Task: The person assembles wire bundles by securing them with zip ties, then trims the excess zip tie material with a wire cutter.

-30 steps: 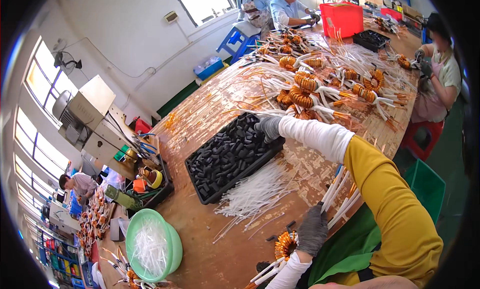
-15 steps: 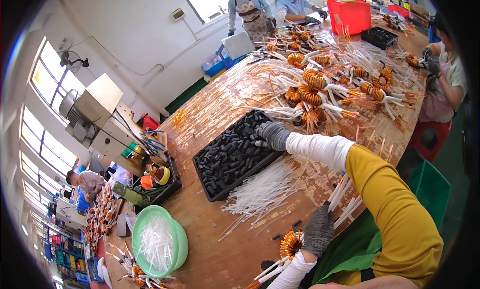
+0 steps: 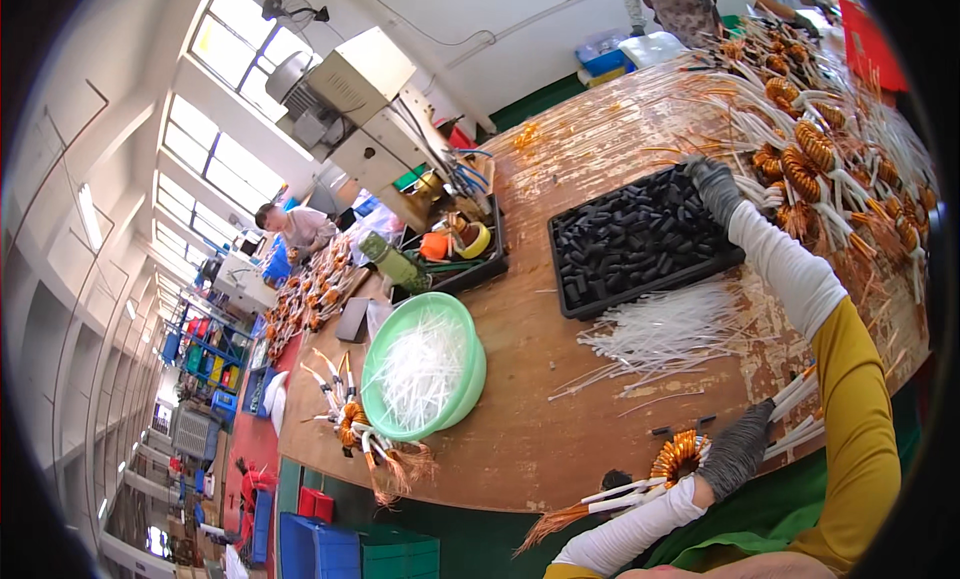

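Note:
My left hand (image 3: 738, 449), in a dark grey glove, is closed around the white-sleeved leads of a copper-wound ring coil (image 3: 678, 457) at the near edge of the table. Bare copper strands fan out from the leads on its left side. My right hand (image 3: 715, 191), gloved too, is at the far right corner of a black tray (image 3: 655, 301) heaped with short black tubes (image 3: 635, 234). Its fingers are bent down at the tubes; what they pinch, if anything, is hidden. A few loose black tubes (image 3: 706, 420) lie beside the coil.
Thin white strips (image 3: 665, 329) lie in front of the tray. A green bowl (image 3: 470, 379) of clear-white pieces stands left, beside another coil (image 3: 352, 424). Piled coils (image 3: 805, 169) cover the right. A machine (image 3: 375, 129) stands behind; other people work further off.
The view has swung left, so the table things appear further right. My right hand has shifted along the tray to its far right corner. My left hand keeps its hold on the coil's leads.

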### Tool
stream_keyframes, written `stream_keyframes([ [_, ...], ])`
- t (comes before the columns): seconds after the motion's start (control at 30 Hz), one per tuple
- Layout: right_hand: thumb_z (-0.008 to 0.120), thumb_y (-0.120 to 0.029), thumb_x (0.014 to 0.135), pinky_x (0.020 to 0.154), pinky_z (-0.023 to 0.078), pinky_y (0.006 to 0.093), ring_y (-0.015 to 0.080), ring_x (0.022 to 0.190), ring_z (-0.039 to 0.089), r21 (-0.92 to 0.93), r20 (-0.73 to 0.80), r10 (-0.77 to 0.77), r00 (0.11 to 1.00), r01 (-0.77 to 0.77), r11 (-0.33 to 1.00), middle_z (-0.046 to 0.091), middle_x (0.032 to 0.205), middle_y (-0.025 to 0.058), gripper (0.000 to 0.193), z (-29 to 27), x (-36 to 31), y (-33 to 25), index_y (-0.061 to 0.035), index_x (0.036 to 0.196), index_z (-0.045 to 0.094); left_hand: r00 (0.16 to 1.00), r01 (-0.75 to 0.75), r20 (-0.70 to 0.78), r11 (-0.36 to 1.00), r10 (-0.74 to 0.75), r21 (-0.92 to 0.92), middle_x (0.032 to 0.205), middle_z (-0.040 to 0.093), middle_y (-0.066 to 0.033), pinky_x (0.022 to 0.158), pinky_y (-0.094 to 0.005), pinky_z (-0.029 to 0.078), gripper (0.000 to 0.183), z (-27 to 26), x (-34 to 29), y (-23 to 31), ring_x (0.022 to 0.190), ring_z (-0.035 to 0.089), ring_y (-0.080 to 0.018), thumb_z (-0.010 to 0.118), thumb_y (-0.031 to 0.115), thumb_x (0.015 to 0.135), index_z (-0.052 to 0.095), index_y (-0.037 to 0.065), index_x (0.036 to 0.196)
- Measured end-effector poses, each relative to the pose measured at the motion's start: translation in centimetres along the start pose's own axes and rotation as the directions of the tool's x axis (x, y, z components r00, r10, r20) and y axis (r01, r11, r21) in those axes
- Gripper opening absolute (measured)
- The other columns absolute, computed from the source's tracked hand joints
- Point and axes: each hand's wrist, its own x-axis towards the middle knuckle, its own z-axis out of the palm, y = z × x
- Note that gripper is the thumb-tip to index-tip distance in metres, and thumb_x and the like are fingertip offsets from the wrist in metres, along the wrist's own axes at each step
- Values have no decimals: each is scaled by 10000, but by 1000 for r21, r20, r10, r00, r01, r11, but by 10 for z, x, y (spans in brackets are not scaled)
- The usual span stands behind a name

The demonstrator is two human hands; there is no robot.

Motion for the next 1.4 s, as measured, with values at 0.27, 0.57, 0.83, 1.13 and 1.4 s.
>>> stream_keyframes([
  [0.27, 595, -332, 800, 394, 415, 257, 140, 424, 482, -179, 390, 245, 888, -188, 966, 542, 623, 26, 274, -12, -14, -19, -71, 879, 563, 996, -78, -41, 997, 78, -15, 994, 557, -249, 738, -436, 462, 344, 15, -4, -11, 866, 572, -394, 504, 74, 836, 470, -9, 1168],
  [0.57, 629, -521, 731, 729, 469, 408, 300, 889, 591, -773, 586, -70, 808, 582, 253, 604, 929, 144, 553, 2, -72, -30, -48, 997, 522, 1000, -5, 14, 1000, 6, -11, 1008, 561, -245, 737, -435, 466, 324, 2, -2, 6, 870, 573, -391, 498, 89, 854, 475, 2, 1166],
  [0.83, 538, -449, 820, 688, 481, 413, 298, 837, 605, -781, 604, -46, 796, 602, 166, 605, 911, 134, 442, 10, -77, -25, -61, 1032, 522, 994, -87, -60, 996, 88, 4, 1006, 568, -233, 731, -439, 467, 341, 7, -4, -6, 859, 577, -390, 511, 102, 845, 473, 16, 1173],
  [1.13, 574, -307, 792, 677, 497, 425, 307, 799, 612, -879, 447, -57, 893, 450, 155, 581, 962, 161, 351, 20, -68, -11, -78, 1057, 551, 994, -80, -77, 997, 80, 1, 1022, 568, -232, 739, -435, 465, 327, 8, -5, -10, 877, 577, -387, 519, 103, 846, 486, 9, 1158],
  [1.4, 602, -243, 811, 355, 380, 222, 94, 444, 466, -169, 357, 223, 907, -173, 970, 533, 612, 25, 165, -25, -40, -6, -80, 808, 579, 998, -56, 19, 998, 56, -16, 1018, 571, -233, 768, -415, 461, 320, 6, -3, 5, 914, 574, -374, 506, 126, 863, 491, 1, 1157],
])
